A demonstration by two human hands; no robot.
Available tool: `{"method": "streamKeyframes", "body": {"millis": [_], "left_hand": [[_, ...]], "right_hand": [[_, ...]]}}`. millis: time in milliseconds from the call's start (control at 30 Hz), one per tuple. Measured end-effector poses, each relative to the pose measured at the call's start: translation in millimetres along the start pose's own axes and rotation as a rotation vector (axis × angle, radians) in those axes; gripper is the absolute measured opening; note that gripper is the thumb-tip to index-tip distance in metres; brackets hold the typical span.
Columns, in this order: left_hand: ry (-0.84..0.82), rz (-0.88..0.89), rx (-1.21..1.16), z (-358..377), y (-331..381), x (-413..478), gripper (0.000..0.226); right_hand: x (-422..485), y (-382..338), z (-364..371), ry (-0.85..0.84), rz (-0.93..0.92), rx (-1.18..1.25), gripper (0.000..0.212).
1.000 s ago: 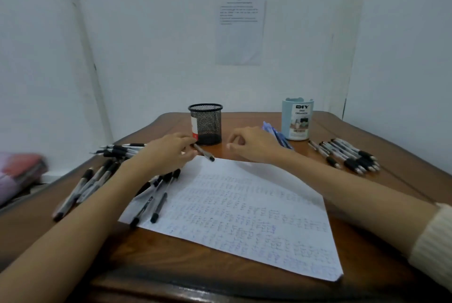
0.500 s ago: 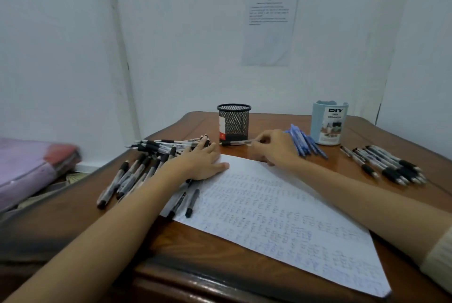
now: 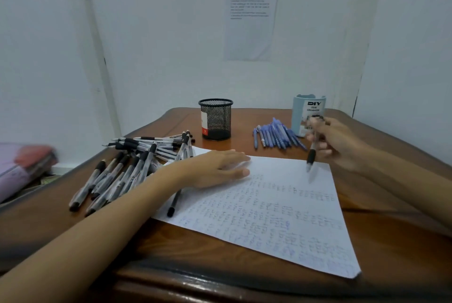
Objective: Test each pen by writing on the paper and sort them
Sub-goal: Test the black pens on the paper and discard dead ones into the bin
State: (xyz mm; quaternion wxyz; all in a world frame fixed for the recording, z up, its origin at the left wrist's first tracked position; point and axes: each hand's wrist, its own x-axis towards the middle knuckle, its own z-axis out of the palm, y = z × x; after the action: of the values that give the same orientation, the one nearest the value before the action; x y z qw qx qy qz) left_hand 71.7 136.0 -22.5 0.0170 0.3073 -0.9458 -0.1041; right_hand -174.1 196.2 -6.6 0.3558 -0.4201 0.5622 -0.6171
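The paper [image 3: 281, 209] lies at an angle on the near half of the desk [image 3: 244, 131], most of its face covered with rows of small blue scribbles. The left hand [image 3: 217, 168] rests flat on the sheet's far left corner, palm down, fingers straight and together, gripping nothing. The right hand [image 3: 340, 143] hovers over the far right corner of the sheet with its fingers curled round a pen [image 3: 311, 153]. This pen has a clear barrel and a black grip and points tip down just above the sheet. Hand and pen are blurred, so I cannot tell whether the tip touches the paper.

A heap of black-gripped pens [image 3: 127, 165] lies along the left edge of the desk, some crossing one another. A single black pen [image 3: 174, 202] lies over the left edge of the sheet, its far end hidden under the left wrist. A row of blue pens [image 3: 276, 136] lies near the far edge, just beside a light blue organizer [image 3: 308, 112] towards the far right corner. A black mesh cup [image 3: 215, 119] stands upright at the middle of the far edge. A printed sheet [image 3: 250, 23] is stuck to the wall behind.
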Motion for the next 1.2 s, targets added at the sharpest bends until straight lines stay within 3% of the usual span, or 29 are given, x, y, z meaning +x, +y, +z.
{"method": "streamKeyframes", "body": {"millis": [267,533,733,967,1067,1200], "left_hand": [[-0.073,-0.026,0.002,-1.9,9.9,-0.6,0.063],[-0.139,-0.094,-0.037,-5.1,15.3,-3.5,0.088],[-0.14,-0.093,-0.048,-5.7,15.7,-4.3,0.087],[-0.138,-0.077,-0.039,-6.0,14.0,-2.7,0.077],[-0.132,-0.07,-0.033,-5.5,12.8,-1.7,0.076],[-0.083,-0.029,-0.021,-3.7,9.7,1.0,0.065]], "right_hand": [[-16.1,5.7,25.2,-0.161,0.076,0.03,0.023],[-18.9,9.0,30.4,-0.263,0.171,0.09,0.01],[-22.1,5.7,31.4,-0.416,0.235,0.125,0.025],[-13.1,14.3,24.9,-0.022,0.381,0.307,0.021],[-13.0,12.7,26.5,-0.036,0.342,0.282,0.016],[-15.1,9.8,28.1,-0.081,0.32,0.276,0.035]]}}
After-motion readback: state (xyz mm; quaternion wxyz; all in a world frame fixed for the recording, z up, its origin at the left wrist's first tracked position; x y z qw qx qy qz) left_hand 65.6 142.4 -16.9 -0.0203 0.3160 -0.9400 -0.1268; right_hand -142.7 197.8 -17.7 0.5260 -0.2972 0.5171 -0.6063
